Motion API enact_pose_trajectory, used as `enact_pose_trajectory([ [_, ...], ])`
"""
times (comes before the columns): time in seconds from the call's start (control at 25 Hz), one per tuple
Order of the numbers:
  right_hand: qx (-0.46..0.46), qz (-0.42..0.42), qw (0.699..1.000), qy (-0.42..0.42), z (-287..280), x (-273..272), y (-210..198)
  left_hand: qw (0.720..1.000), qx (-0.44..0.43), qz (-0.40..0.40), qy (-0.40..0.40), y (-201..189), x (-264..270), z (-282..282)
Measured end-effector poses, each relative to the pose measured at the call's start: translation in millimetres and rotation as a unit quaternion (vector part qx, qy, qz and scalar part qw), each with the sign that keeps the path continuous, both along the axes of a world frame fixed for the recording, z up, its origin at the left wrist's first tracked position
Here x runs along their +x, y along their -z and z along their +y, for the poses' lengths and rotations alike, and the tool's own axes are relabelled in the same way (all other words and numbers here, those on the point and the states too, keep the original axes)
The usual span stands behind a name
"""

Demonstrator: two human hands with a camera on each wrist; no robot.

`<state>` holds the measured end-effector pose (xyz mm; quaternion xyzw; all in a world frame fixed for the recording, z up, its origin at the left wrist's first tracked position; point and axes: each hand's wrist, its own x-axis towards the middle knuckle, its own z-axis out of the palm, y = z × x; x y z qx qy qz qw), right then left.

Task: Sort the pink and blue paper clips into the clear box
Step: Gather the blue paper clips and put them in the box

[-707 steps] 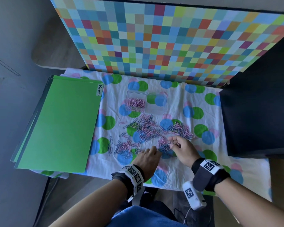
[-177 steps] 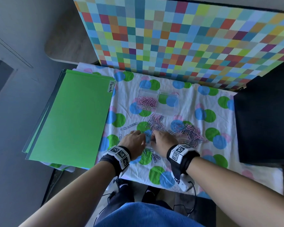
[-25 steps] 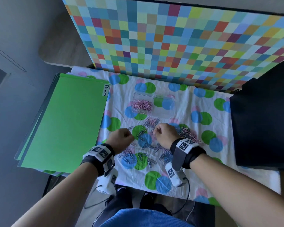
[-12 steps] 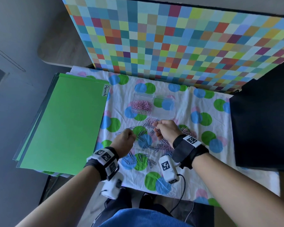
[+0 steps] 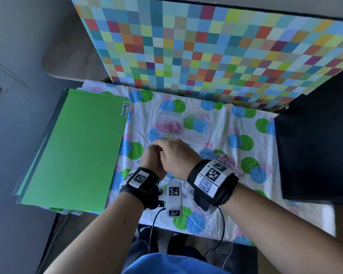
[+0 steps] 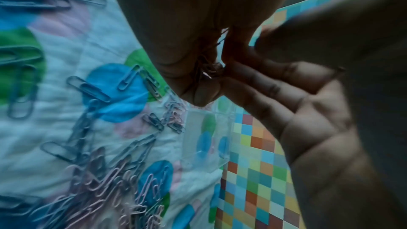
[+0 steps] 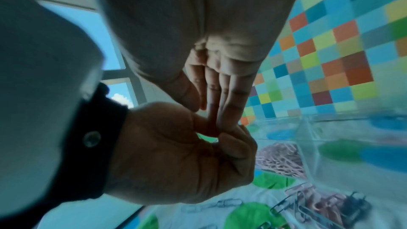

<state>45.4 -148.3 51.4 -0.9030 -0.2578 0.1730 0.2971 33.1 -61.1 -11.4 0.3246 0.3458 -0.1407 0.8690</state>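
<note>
The clear box (image 5: pixel 183 115) stands at the back of the spotted cloth. Its left compartment holds pink clips (image 5: pixel 169 126); the right one shows only cloth. Just in front of it my two hands meet above the cloth. My left hand (image 5: pixel 155 150) is curled round a small bunch of paper clips (image 6: pixel 208 71) whose colour I cannot tell. My right hand (image 5: pixel 162 144) has straight fingers (image 7: pixel 220 97) whose tips reach into the left hand's curl. Loose pink clips (image 5: pixel 228 162) lie to the right, and blue clips (image 6: pixel 88 90) lie under the hands.
A stack of green folders (image 5: pixel 73 147) labelled Permits covers the left of the table. A black block (image 5: pixel 315 151) stands at the right edge. A checkered colour board (image 5: pixel 216 46) rises behind the box. More mixed clips (image 7: pixel 319 205) lie in front of the box.
Both hands have lifted off the clip pile and moved back toward the box. The right hand has swung left and now meets the left hand.
</note>
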Motion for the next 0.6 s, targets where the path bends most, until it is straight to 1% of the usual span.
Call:
enact_pose_trajectory([
  [0.04, 0.034, -0.017, 0.999, 0.025, -5, 2, -3, 1.0, 0.003, 0.0, 0.0, -3, 5, 0],
  [0.08, 0.071, -0.029, 0.995, 0.071, -14, 4, -3, 1.0, -0.005, 0.002, -0.009, -8, 12, 1],
  [0.12, 0.097, -0.034, 0.987, 0.125, -25, 9, -2, 1.0, 0.004, 0.009, -0.014, -12, 21, 4],
  [0.16, 0.102, -0.028, 0.979, 0.175, -37, 13, 2, 1.0, 0.019, 0.011, -0.013, -16, 32, 8],
  [0.2, 0.085, -0.013, 0.974, 0.21, -50, 16, 9, 0.999, 0.048, 0.012, -0.003, -20, 44, 11],
  [0.24, 0.053, 0.005, 0.973, 0.223, -59, 18, 17, 0.997, 0.077, 0.008, 0.01, -26, 57, 14],
  [0.32, -0.024, 0.037, 0.981, 0.189, -71, 18, 36, 0.988, 0.147, 0.015, 0.041, -35, 82, 15],
  [0.4, -0.097, 0.06, 0.985, 0.126, -72, 14, 52, 0.963, 0.253, 0.018, 0.087, -39, 102, 15],
  [0.44, -0.128, 0.062, 0.986, 0.09, -71, 13, 58, 0.943, 0.308, 0.015, 0.126, -39, 108, 15],
  [0.52, -0.177, 0.04, 0.983, 0.026, -67, 10, 66, 0.889, 0.399, 0.003, 0.223, -35, 113, 17],
  [0.56, -0.196, 0.015, 0.98, 0.006, -66, 10, 69, 0.864, 0.428, -0.006, 0.266, -33, 113, 18],
  [0.6, -0.211, -0.01, 0.977, -0.004, -65, 9, 71, 0.846, 0.445, -0.025, 0.292, -33, 110, 17],
])
